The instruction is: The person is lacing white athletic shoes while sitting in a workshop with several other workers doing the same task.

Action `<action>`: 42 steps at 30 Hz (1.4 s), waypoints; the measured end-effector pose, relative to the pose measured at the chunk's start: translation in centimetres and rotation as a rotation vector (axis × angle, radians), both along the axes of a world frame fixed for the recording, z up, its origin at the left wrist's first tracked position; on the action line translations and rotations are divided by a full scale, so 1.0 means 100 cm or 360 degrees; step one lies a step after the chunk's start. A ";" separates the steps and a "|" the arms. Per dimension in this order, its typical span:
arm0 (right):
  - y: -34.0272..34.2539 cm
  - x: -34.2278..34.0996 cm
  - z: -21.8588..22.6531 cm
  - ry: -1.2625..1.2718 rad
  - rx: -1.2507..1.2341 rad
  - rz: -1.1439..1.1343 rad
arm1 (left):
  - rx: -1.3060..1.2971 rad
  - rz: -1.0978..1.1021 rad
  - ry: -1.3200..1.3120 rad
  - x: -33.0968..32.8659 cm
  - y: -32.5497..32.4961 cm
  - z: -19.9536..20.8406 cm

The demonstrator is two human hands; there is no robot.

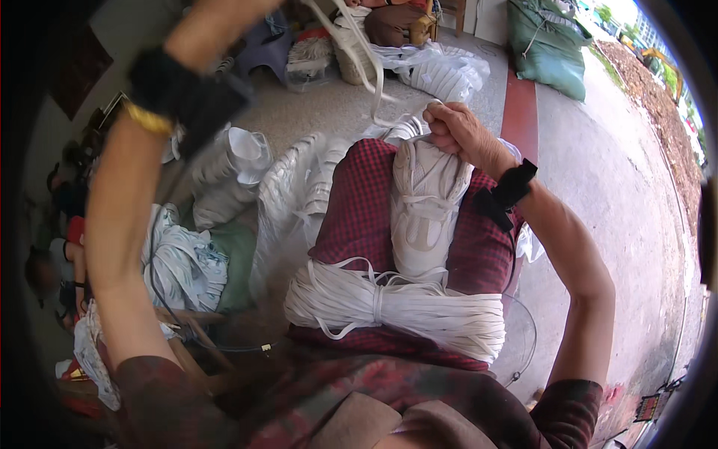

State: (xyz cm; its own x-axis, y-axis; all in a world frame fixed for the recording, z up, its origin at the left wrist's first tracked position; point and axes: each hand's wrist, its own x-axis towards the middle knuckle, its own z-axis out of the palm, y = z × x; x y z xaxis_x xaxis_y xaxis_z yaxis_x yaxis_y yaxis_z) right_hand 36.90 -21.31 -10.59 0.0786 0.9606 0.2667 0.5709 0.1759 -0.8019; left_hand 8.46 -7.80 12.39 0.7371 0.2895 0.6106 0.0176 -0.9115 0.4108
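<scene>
A white shoe (425, 217) stands between my knees, with lace across its upper. At its far end my right hand (460, 133) is closed, pinching a white shoelace (374, 82) near the fingertips. This lace loops up past the upper edge of the view. My left hand (224, 26) is raised at the top left, smeared by motion, and its fingers lie outside the picture. Across my lap rests a tied bundle of white shoelaces (419, 308), partly over the near end of the shoe.
Nested white shoes in clear plastic (299, 179) lie left of my knees, near a pile of white pieces (187, 262). Beyond are another plastic-wrapped stack (441, 71), a purple stool (265, 49) and a green sack (550, 49). A thin cable (153, 254) hangs by my left arm. Another person sits at the back.
</scene>
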 end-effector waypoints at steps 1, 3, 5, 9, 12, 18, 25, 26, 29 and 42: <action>0.012 -0.013 0.003 -0.0221 0.0218 0.0308 | 0.0021 0.0158 0.0104 0.010 0.005 -0.043; 0.012 -0.029 0.005 -0.0179 0.0149 0.0207 | -0.0078 -0.0213 0.0211 0.006 -0.044 -0.128; 0.015 -0.040 0.009 -0.0172 0.0095 0.0109 | -0.0414 -0.0189 0.0656 -0.004 -0.075 -0.170; 0.019 -0.038 0.001 -0.0504 0.0414 0.0116 | -0.0307 -0.0269 0.0546 0.007 -0.081 -0.218; 0.015 -0.041 -0.001 -0.0531 0.0460 0.0040 | -0.0714 -0.0327 0.0700 0.011 -0.067 -0.208; 0.018 -0.043 -0.004 -0.0593 0.0573 0.0013 | -0.0535 -0.0139 0.0629 0.019 -0.064 -0.215; 0.015 -0.035 -0.005 -0.0376 0.0469 0.0039 | -0.0489 0.0047 0.0538 0.016 -0.078 -0.228; 0.014 -0.033 -0.003 -0.0412 0.0509 0.0012 | -0.0564 -0.0013 0.0541 0.014 -0.077 -0.231; 0.022 -0.038 0.007 -0.0338 0.0266 -0.0037 | -0.0580 -0.0037 0.0465 0.012 -0.078 -0.239; 0.014 -0.028 0.029 -0.0173 0.0439 -0.0554 | -0.0579 -0.0161 0.0322 0.006 -0.080 -0.239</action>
State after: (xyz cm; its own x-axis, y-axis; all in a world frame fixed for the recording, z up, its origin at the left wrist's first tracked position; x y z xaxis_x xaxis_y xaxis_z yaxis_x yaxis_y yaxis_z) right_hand 34.14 -19.92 -7.69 0.3414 0.7738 0.5335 0.7120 0.1576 -0.6842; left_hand 9.07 -15.77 -11.50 0.8672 0.3794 0.3225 0.0488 -0.7092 0.7033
